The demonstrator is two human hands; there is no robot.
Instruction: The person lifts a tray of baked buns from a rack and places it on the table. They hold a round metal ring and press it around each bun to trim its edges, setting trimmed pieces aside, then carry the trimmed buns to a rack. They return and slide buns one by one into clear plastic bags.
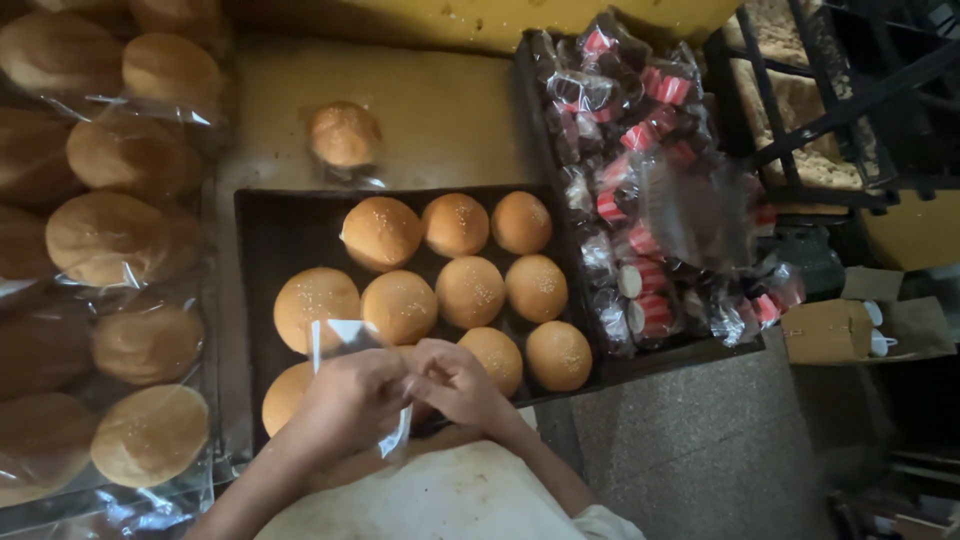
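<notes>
Nearest the camera, a thin clear plastic bag (345,345) is being held between both hands above the near edge of a dark rectangular baking tray (262,225). The left hand (345,400) is closed around the bag's lower part; the right hand (455,380) is pinching its right side with curled fingers. Whether a bun is already inside cannot be told.

Judgement: the bag mouth is best being kept spread wide and pulled taut by both hands, so that the film is not being torn or folded shut.

On the tray, round golden sesame-topped buns (470,290) are lying unwrapped in close rows, many touching. Along the left, wrapped buns in clear film (115,240) are stacked. Beyond the tray's far edge, a single bagged bun (345,138) is resting on the pale counter (440,110). At far right, a second dark tray (690,352) is being filled by small clear-wrapped dark sweets with red-striped parts (630,140).
</notes>
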